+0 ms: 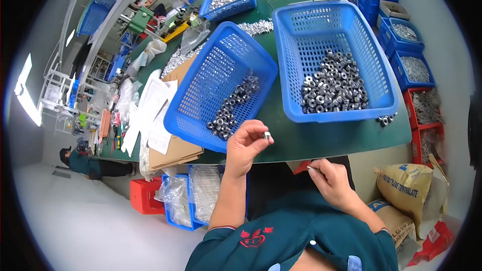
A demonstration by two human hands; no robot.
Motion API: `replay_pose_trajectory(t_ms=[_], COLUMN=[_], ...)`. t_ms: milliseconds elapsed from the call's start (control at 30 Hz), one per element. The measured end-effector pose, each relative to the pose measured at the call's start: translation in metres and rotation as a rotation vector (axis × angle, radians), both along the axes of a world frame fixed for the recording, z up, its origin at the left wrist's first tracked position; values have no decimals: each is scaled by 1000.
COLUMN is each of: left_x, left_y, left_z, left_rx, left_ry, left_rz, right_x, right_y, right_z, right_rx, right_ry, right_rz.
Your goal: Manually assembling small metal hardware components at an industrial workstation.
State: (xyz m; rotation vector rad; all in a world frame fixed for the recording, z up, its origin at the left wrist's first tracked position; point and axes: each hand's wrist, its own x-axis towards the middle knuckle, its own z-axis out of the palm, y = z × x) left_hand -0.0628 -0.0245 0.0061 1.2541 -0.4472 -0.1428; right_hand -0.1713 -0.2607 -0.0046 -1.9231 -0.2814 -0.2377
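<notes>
My left hand is raised at the table's front edge, pinching a small shiny metal nut-like part between thumb and fingertips. Just off the table edge, my right hand is closed; a tiny pale tip shows at its fingers, too small to name. A patch of red lies beside these fingers. Beyond my left hand, a tilted blue perforated basket holds a loose band of metal nut-like parts. To its right, another blue basket holds a larger heap of similar parts.
Small metal parts lie across the green table, some near its right corner. Cardboard and papers lie at left. Stacked bins and sacks stand right. A person is far left.
</notes>
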Motion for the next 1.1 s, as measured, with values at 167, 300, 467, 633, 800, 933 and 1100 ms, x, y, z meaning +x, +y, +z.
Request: replay_pose_trajectory(t_ms=[167,300,467,633,800,933,1100], left_x=[-35,-52,-62,-64,-62,-61,-61], left_y=[-12,-14,-8,-4,-5,-6,-7], left_z=[-5,-12,-2,3,5,9,10], left_rx=[-230,-196,84,265,372,446,504], left_ry=[236,258,61,-58,-169,-237,-274], left_rz=[-216,-251,-172,-138,-119,-123,-97], right_x=[12,14,9,6,11,9,11], right_y=[8,16,23,24,21,21,22], right_z=[35,38,32,33,30,29,29], right_rx=[16,-35,-91,-270,-383,-330,-142], right_ry=[-137,-219,-240,-318,-360,-207,191], right_rz=[73,119,142,134,188,218,195])
